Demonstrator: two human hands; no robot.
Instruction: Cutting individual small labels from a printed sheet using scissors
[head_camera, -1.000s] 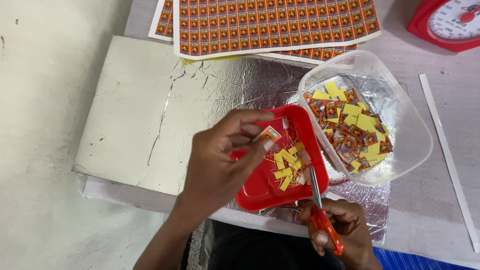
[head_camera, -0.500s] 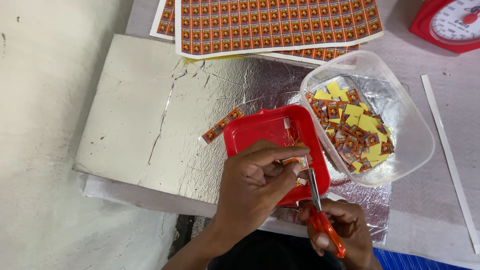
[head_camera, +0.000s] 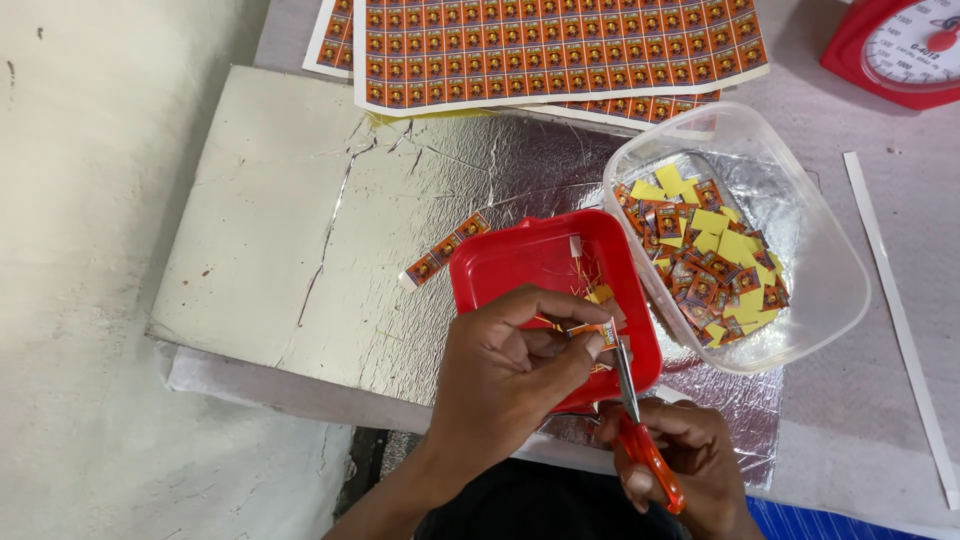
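My left hand (head_camera: 505, 375) pinches a narrow strip of small orange labels (head_camera: 592, 330) over the near edge of a red plastic tray (head_camera: 520, 262). Below it, my right hand (head_camera: 690, 465) grips orange-handled scissors (head_camera: 640, 425), whose blades point up and meet the strip's end. A few cut yellow and orange pieces lie in the red tray. To the right stands a clear plastic tub (head_camera: 815, 250) holding several cut labels, some face up in orange and some showing yellow backs. A short loose strip of labels (head_camera: 442, 250) lies on the silver foil to the left of the tray.
A silver foil-covered board (head_camera: 300, 220) covers the table. Printed sheets of orange labels (head_camera: 550, 45) lie at the far edge. A red weighing scale (head_camera: 905, 45) sits at top right. A white paper strip (head_camera: 895, 310) lies at the right. Pale floor is on the left.
My left hand moved down from the red tray's centre to its near edge and now holds the label strip against the scissor blades. The loose strip on the foil came into view.
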